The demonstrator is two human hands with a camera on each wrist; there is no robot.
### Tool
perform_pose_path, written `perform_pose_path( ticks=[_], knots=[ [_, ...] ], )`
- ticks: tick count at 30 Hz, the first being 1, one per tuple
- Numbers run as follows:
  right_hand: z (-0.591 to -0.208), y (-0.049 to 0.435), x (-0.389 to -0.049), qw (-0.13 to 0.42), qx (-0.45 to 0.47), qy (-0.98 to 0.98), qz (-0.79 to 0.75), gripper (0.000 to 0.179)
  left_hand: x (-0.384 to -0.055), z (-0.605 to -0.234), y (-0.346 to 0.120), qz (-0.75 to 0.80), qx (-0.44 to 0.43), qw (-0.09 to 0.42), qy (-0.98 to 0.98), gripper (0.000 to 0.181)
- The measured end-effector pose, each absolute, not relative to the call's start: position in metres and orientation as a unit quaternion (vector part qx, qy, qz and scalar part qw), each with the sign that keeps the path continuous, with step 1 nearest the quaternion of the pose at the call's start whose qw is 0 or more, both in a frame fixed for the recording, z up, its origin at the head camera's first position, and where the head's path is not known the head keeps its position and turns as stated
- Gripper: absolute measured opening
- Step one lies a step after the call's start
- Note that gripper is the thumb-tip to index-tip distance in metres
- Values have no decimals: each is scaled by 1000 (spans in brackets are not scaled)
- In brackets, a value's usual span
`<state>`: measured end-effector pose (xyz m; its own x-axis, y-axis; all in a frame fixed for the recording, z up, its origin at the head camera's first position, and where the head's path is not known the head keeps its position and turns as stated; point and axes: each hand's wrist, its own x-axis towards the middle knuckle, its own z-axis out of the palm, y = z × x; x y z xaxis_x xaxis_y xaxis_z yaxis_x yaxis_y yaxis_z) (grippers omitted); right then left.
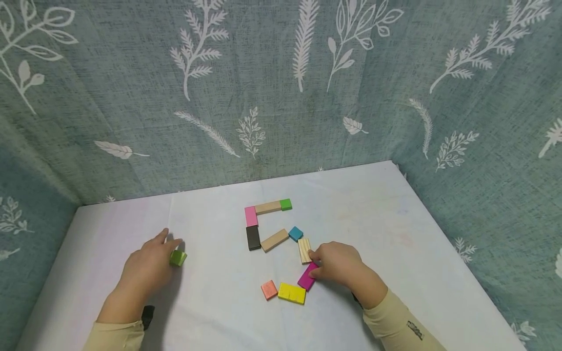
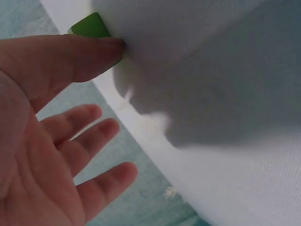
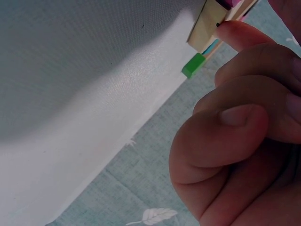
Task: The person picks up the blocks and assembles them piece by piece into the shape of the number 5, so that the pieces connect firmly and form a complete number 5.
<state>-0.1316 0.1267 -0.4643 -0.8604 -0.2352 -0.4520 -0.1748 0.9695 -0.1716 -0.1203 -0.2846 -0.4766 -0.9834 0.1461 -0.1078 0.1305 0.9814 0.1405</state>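
Note:
My left hand (image 1: 148, 263) pinches a green block (image 1: 177, 258) between thumb and index finger, over the left part of the white table. In the left wrist view the thumb covers most of that green block (image 2: 91, 26), and the other fingers are spread loosely. On the right, my right hand (image 1: 340, 263) has its thumb and index finger about a magenta block (image 1: 307, 278). The index fingertip is right at the edge of a pale wooden block (image 1: 304, 251). In the right wrist view the remaining fingers are curled, and the magenta block (image 3: 230, 2) shows only at the top edge.
Above lie a blue cube (image 1: 296, 234), wooden block (image 1: 274, 240), black block (image 1: 253, 237), pink block (image 1: 250, 216), another wooden block (image 1: 268, 207) and green cube (image 1: 286, 204). Below are a yellow block (image 1: 291, 293) and orange cube (image 1: 269, 290). Patterned cloth (image 1: 272, 97) surrounds the white table (image 1: 210, 292).

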Motion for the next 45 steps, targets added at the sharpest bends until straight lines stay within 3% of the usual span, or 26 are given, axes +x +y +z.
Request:
perform_pose_path(
  ticks=[5,9,11,18,25,30,37,45],
  knots=[
    [-465,127,-132,241,-106,962,-65,53,-122,-477,-282,61,69,47,995,35],
    [-465,128,-131,236,-110,963,-67,52,-123,-477,-279,61,52,46,996,31],
    [-465,128,-131,234,-113,963,-66,52,-124,-479,-278,67,42,48,996,33],
    [-465,128,-131,229,-118,964,-63,53,-126,-485,-281,87,18,76,993,74],
    [-463,127,-130,229,-122,964,-54,53,-127,-491,-279,76,20,63,995,56],
    [-462,127,-130,229,-124,964,-51,53,-123,-484,-253,58,47,18,997,41],
    [-464,127,-132,234,-118,964,-52,54,-112,-482,-200,37,124,-30,991,48],
    [-466,130,-132,236,-121,962,-59,54,-94,-487,-148,58,183,12,981,44]
  ],
)
